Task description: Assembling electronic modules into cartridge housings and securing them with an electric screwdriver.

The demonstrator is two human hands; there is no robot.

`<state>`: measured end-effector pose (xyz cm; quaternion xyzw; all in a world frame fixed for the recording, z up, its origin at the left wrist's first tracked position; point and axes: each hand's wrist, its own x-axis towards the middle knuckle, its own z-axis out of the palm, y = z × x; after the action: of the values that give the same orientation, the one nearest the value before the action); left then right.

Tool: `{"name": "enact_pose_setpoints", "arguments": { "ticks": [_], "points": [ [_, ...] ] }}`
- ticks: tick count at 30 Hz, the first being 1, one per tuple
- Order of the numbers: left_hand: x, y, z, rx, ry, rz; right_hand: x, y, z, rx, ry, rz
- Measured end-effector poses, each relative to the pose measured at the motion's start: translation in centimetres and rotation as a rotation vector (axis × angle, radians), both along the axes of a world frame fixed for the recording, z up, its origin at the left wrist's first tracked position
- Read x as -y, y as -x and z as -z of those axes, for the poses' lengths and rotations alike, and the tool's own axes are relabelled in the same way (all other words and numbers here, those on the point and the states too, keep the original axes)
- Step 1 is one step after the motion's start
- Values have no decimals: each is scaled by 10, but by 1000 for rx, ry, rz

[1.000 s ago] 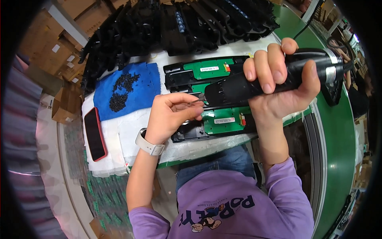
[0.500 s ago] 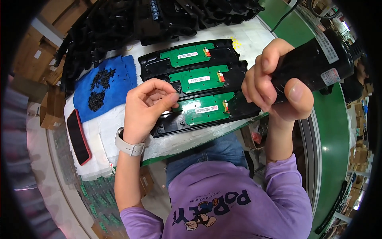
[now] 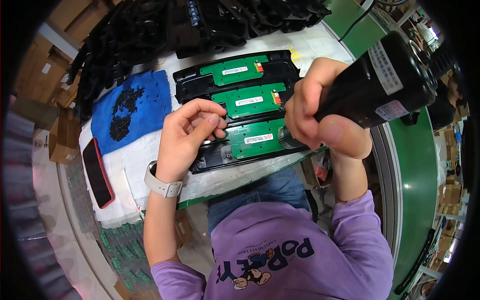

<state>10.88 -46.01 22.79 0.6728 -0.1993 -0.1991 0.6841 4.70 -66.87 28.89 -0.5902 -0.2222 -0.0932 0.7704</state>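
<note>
Right hand (image 3: 320,112) wrapped tight around black electric screwdriver (image 3: 375,82), tip down beside nearest green circuit board (image 3: 252,139); left hand (image 3: 187,135) fingertips pinched narrowly together, contents unclear, just left of it.

Left hand (image 3: 187,132) pinched, right hand (image 3: 320,117) fisted

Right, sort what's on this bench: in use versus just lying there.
In use:
right hand gripping black electric screwdriver
left hand on nearest green board
black screws on blue cloth

Lying about:
red phone
cardboard boxes
</note>
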Motion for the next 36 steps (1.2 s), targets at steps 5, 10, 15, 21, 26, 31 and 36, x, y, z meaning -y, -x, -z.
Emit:
{"name": "enact_pose_setpoints", "arguments": {
  "ticks": [5,10,15,21,26,31,36],
  "points": [
    [-3,-1,3,-10,-14,2,-3,1,0,24,-21,3],
    [-3,3,-1,19,58,-63,14,-7,-2,113,-112,-181],
    [-6,9,-8,35,113,54,13,-22,-1,340,-482,-229],
    [-3,12,-12,31,94,58,4,-25,4,323,-561,-183],
    [-3,8,-5,28,73,61,0,-26,8,295,-570,-143],
    [0,6,1,8,90,34,-4,-24,10,271,-578,-72],
    [6,14,-9,140,110,51,11,-26,4,183,-632,-149]
  ]
}}
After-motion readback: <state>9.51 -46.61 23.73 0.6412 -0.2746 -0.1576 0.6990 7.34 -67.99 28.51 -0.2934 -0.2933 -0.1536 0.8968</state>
